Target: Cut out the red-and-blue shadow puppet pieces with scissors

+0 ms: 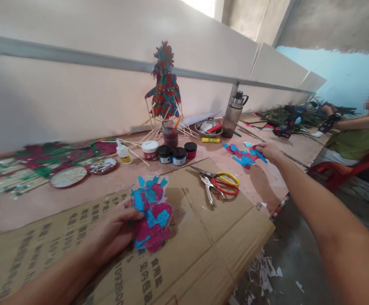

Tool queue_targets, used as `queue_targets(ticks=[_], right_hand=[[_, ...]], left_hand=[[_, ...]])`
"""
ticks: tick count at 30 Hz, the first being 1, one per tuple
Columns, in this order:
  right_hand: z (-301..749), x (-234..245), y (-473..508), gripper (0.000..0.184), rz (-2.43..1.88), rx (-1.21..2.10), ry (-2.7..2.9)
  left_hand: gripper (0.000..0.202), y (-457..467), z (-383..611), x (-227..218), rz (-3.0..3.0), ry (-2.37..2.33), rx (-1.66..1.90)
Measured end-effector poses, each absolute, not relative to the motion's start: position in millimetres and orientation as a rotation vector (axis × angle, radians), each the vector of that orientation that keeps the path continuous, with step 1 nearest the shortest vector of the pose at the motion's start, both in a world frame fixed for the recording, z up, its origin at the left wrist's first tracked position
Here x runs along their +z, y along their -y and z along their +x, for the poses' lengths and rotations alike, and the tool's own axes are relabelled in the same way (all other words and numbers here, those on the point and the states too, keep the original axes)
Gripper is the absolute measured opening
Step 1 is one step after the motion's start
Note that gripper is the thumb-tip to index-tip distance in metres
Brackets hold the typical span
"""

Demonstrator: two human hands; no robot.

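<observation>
My left hand is closed on a painted cut-out puppet piece, blue and magenta, held just above the flattened cardboard. My right hand reaches far out to the right. Its fingers rest on a small heap of blue and magenta cut-out pieces lying on the pink table top; whether they grip a piece I cannot tell. Two pairs of scissors, one yellow-handled and one red-handled, lie on the cardboard between my hands.
Several paint jars, a glue bottle, a yellow glue stick, a metal bowl and a water bottle stand by the wall. A finished puppet rises on sticks. Another person sits at right. Paper scraps litter the floor.
</observation>
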State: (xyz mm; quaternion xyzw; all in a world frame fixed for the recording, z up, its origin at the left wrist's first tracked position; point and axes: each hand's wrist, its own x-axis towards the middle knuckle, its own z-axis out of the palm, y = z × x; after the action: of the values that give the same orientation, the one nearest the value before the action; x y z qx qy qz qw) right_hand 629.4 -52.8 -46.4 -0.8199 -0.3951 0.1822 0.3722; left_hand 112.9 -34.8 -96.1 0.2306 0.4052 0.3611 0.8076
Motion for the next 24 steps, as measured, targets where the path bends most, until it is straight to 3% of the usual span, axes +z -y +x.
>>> queue_targets(ticks=[7,16,24], right_hand=[[620.8,-49.6,45.0,0.015,-2.172,0.616,0.96],[623.5,-50.4,44.1,0.012,-2.18,0.556,0.966],[621.0,-45.0,53.0,0.023,-2.188,0.55,0.971]], left_hand=[[0.053,33.7,111.5,-90.7,0.568,-0.86,0.721],[0.053,34.9,110.4,-91.3,0.56,-0.865,0.738],[0.055,35.8,112.8,-93.4,0.487,-0.869,0.765]])
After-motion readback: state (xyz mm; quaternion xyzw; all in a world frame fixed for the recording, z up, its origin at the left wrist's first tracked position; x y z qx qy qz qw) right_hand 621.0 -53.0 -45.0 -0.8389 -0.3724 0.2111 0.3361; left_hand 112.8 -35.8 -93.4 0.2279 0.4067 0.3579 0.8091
